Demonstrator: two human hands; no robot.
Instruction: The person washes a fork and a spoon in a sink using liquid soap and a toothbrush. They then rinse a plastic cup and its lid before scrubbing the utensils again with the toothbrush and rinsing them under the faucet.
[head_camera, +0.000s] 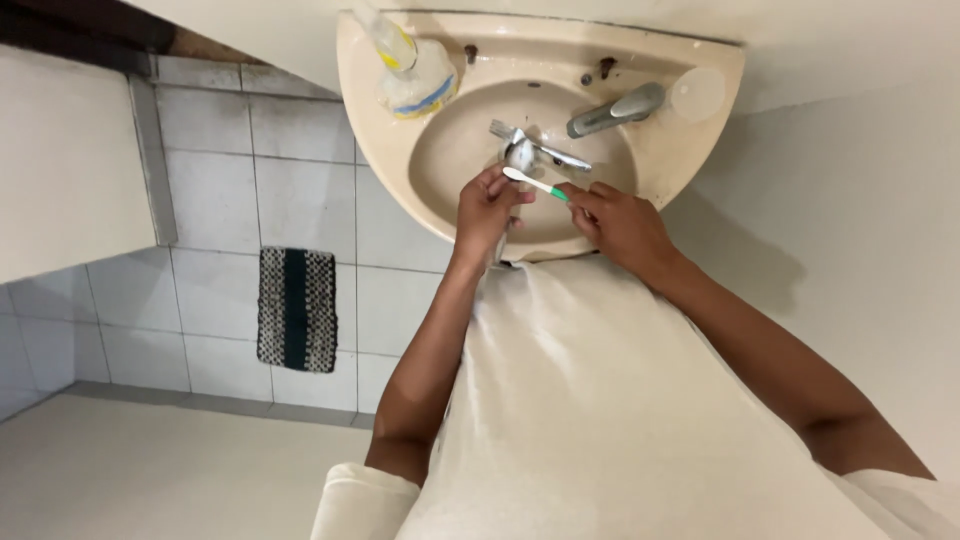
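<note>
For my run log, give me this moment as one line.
left hand: holds spoon | right hand: holds toothbrush, head on spoon | place: over sink | nearby: fork, tap, bottle

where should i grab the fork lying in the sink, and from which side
Take the fork by its handle, the end toward the tap. It slants free across the basin, reachable from above on the right hand's side. The tines point at the bottle, beside the spoon in the left hand.

Light: soft, even, fairly bright | Shadows: faint, on right wall (800, 260) | Blur: slight overall | Edges: wide-angle stretch
</note>
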